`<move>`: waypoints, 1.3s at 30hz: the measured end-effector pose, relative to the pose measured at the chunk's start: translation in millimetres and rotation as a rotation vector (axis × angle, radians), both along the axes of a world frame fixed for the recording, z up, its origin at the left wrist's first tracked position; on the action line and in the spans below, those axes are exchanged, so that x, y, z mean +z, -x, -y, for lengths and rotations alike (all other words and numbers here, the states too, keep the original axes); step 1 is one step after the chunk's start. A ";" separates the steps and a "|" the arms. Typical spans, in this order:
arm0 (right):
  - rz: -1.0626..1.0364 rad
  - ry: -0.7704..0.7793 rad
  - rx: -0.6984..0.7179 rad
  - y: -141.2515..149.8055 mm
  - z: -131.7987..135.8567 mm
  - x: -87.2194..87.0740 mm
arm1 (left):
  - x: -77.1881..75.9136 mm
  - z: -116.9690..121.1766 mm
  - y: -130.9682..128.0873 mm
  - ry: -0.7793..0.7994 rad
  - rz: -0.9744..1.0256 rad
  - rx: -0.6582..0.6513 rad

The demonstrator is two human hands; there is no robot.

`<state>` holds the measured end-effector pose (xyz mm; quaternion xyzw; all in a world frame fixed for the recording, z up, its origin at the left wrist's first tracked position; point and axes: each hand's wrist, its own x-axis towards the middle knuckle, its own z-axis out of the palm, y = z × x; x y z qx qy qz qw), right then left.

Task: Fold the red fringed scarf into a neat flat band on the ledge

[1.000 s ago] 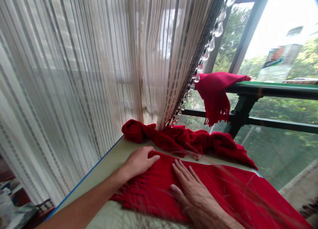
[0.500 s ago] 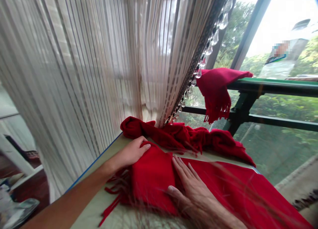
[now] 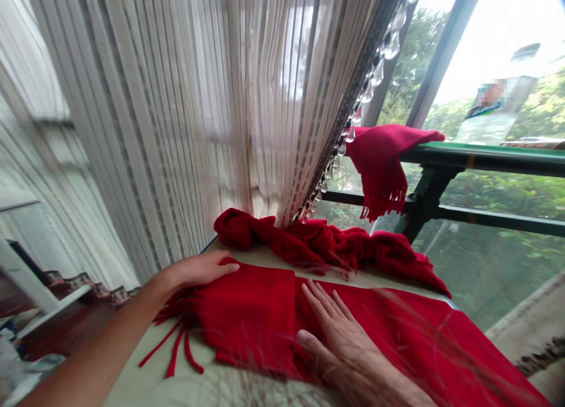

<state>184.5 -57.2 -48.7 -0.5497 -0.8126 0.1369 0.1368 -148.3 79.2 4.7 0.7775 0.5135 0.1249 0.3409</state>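
Observation:
A red fringed scarf [image 3: 397, 330] lies spread on a pale table [image 3: 145, 389], with its left end folded over into a flat panel [image 3: 247, 313]. My left hand [image 3: 194, 270] rests on the far left corner of that panel, fingers stretched out. My right hand [image 3: 342, 336] lies flat and open on the scarf just right of the fold's edge. Red tassels [image 3: 174, 348] trail off the left end onto the table.
A bunched red cloth [image 3: 335, 248] lies along the table's far edge. Another red fringed scarf [image 3: 382, 165] hangs over a green railing [image 3: 485, 156]. A striped sheer curtain [image 3: 198, 112] with a beaded edge hangs close behind. Window glass and trees are at the right.
My left hand has slid leftward along the scarf, drawing the folded end outward; the tassels now hang off to the left. My right hand has stayed pressed flat in place.

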 end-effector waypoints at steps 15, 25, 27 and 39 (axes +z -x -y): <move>-0.189 -0.008 0.018 14.6 -0.4 5.2 | -2.9 20.1 21.7 0.654 0.623 -0.314; -0.059 -0.025 0.047 52.2 -10.7 7.3 | 17.7 18.5 66.7 0.194 0.029 -0.140; -0.037 -0.031 0.047 51.2 -7.8 7.4 | 28.8 19.0 89.1 0.075 -0.090 -0.022; 0.030 -0.027 0.064 48.8 -5.5 10.3 | -13.5 90.7 -25.5 -0.347 -0.234 -0.179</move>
